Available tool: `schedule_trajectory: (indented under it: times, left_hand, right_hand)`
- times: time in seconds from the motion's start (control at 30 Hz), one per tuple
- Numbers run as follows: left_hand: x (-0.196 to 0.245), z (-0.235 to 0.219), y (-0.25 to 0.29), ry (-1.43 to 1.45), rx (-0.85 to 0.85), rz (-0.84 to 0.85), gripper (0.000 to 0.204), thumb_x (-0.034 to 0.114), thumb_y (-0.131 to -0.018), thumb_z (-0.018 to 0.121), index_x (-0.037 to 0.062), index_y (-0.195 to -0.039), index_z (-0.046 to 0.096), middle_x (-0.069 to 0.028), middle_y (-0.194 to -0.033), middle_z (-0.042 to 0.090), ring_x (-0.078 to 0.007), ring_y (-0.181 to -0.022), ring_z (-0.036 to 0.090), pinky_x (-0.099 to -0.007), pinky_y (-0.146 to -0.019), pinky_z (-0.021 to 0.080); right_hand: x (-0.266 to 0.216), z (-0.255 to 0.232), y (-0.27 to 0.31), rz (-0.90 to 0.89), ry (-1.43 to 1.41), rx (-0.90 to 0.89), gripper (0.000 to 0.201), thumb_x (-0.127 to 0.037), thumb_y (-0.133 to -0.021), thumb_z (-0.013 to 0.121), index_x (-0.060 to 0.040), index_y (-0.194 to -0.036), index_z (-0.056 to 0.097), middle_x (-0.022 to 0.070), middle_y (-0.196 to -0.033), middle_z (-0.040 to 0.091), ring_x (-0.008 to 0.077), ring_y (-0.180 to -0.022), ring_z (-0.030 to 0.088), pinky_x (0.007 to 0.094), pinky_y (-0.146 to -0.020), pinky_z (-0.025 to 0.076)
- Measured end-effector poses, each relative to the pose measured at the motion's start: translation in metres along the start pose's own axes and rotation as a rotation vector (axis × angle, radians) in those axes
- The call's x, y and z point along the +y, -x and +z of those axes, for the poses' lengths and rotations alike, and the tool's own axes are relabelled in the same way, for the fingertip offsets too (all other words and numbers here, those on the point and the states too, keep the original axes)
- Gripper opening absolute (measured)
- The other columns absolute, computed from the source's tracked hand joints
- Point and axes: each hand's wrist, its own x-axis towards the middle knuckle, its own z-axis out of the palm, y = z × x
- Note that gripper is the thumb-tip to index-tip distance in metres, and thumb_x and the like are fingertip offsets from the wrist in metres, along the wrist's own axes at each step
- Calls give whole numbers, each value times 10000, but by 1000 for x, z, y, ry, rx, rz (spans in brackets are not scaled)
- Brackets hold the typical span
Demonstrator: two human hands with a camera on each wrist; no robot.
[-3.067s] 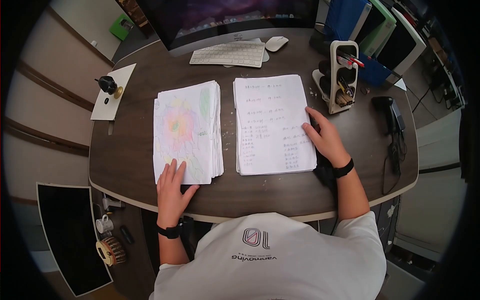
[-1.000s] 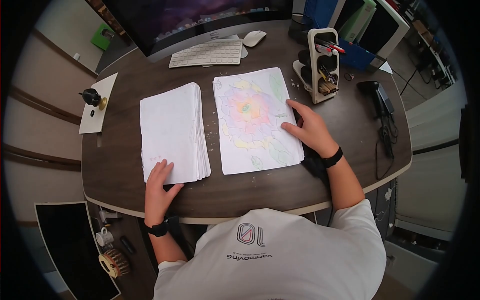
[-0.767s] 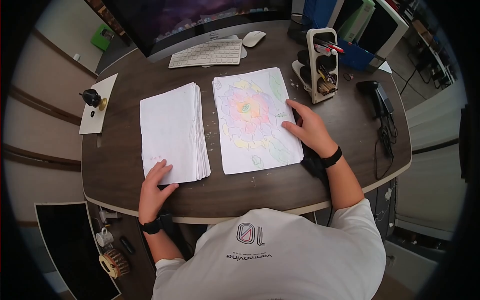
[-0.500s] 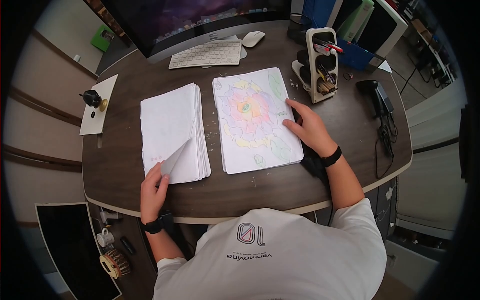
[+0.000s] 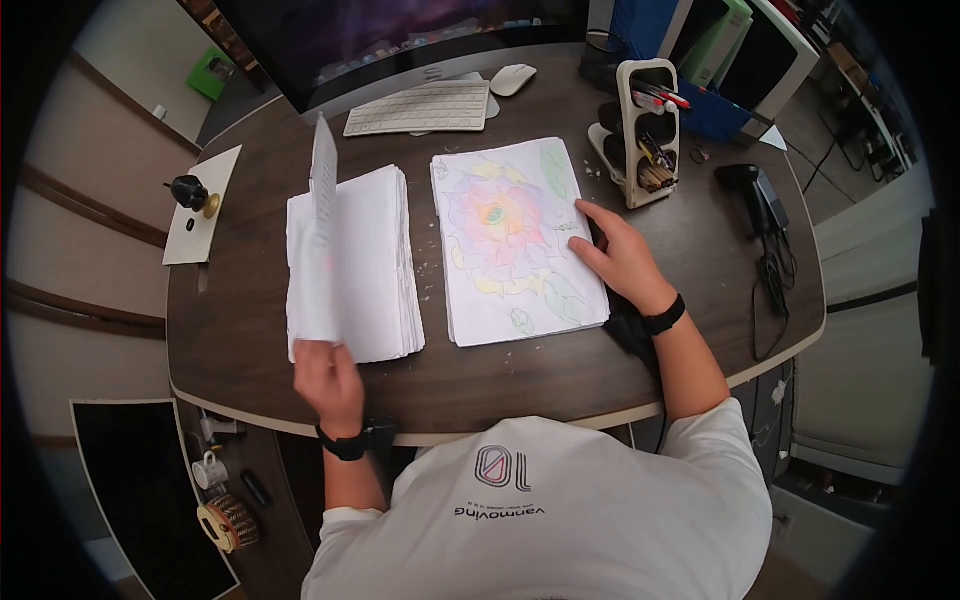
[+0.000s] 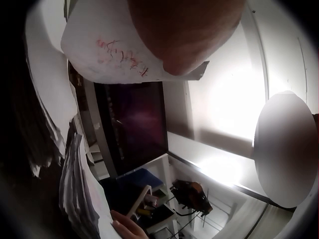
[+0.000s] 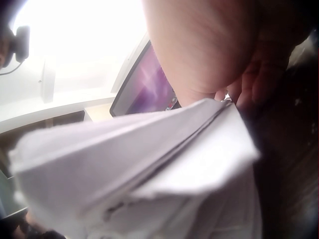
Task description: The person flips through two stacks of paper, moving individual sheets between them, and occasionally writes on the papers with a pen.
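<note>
A loose sheet of paper (image 5: 322, 250) stands nearly upright over the left paper stack (image 5: 375, 270), its lower end pinched by my left hand (image 5: 328, 382). The sheet is blurred and seen almost edge-on; red writing shows on it in the left wrist view. To the right lies another paper stack (image 5: 472, 318), topped by a colored-pencil flower drawing (image 5: 495, 215). My right hand (image 5: 632, 262) rests along that stack's right edge, thumb over the top sheet. In the right wrist view, the stack's layered, uneven paper edges (image 7: 149, 184) fill the foreground below the hand.
Behind the stacks are a keyboard (image 5: 418, 107), a mouse (image 5: 513, 79) and a monitor (image 5: 400, 40). A pen holder (image 5: 628, 135) stands at the back right. Farther right lies a black handheld device (image 5: 750, 195) with a cable. A white board (image 5: 203, 225) bears a small dark object at left.
The flower drawing has gone from the left stack to the top of the right one. My left hand has since lifted the following sheet from the left stack; my right hand stays put.
</note>
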Motion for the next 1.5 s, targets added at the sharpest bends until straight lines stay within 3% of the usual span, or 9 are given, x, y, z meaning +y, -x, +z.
schedule_trajectory:
  times: [0.03,0.07,0.1,0.17,0.33,0.57,1.0,1.23,1.5]
  left_hand:
    - [21,10,-15,-4,-17,248,478,-165,-885,548,-39,-1320,702,-224,-1360,704,-398,-1251,680,-443,-1068,524]
    - [48,15,-27,26,-160,241,565,-167,-823,575,5,-1344,711,-210,-1440,677,-432,-1367,615,-494,-1138,486]
    - [64,26,-31,38,-211,271,593,-161,-799,591,35,-1342,727,-194,-1436,680,-430,-1371,608,-498,-1137,482]
    - [92,45,-38,29,-331,378,566,-125,-804,644,59,-1330,738,-151,-1421,693,-416,-1362,611,-498,-1110,492]
    - [128,90,-26,50,-487,460,505,-21,-864,692,75,-1360,709,-114,-1436,682,-371,-1382,598,-519,-1111,498]
    - [130,126,-1,69,-597,417,458,32,-910,678,63,-1366,687,-113,-1451,666,-369,-1400,580,-524,-1138,477]
    - [127,139,-4,126,-634,511,397,97,-958,620,52,-1348,682,-119,-1440,661,-331,-1397,579,-568,-1172,438]
    - [118,140,-4,129,-622,536,393,114,-938,665,66,-1328,688,-115,-1433,659,-307,-1383,588,-567,-1166,447]
    - [117,138,-7,281,-680,477,467,149,-988,706,74,-1442,622,-137,-1495,613,-333,-1387,581,-559,-1171,444]
  right_hand:
    - [-4,-2,0,20,11,-9,567,-268,-963,773,-47,-1462,618,198,-1247,717,276,-828,689,378,-797,571]
    - [-7,-4,0,40,24,-18,540,-254,-980,753,-45,-1460,618,205,-1255,720,304,-869,709,385,-823,575]
    - [-5,-4,0,35,29,-18,540,-254,-980,753,-45,-1460,618,205,-1255,720,304,-869,709,385,-823,575]
    - [5,0,0,-70,11,49,460,-199,-1026,681,-36,-1451,615,232,-1268,721,389,-1012,728,415,-903,572]
    - [11,4,-3,-94,-33,79,400,-136,-1060,607,-22,-1443,610,265,-1284,711,440,-1156,696,442,-981,552]
    - [13,6,-3,-102,-27,90,378,-121,-1069,591,-1,-1427,615,273,-1273,714,440,-1158,697,443,-982,553]
    - [6,1,-3,-18,-3,33,392,-153,-1065,607,-9,-1429,623,273,-1274,717,438,-1158,699,440,-982,551]
    - [7,1,-2,-24,-35,23,419,-177,-1065,619,-7,-1447,613,269,-1288,716,428,-1180,697,430,-998,545]
    - [6,2,-2,-24,-36,25,426,-186,-1064,625,-5,-1449,612,264,-1304,714,424,-1185,699,427,-1001,544]
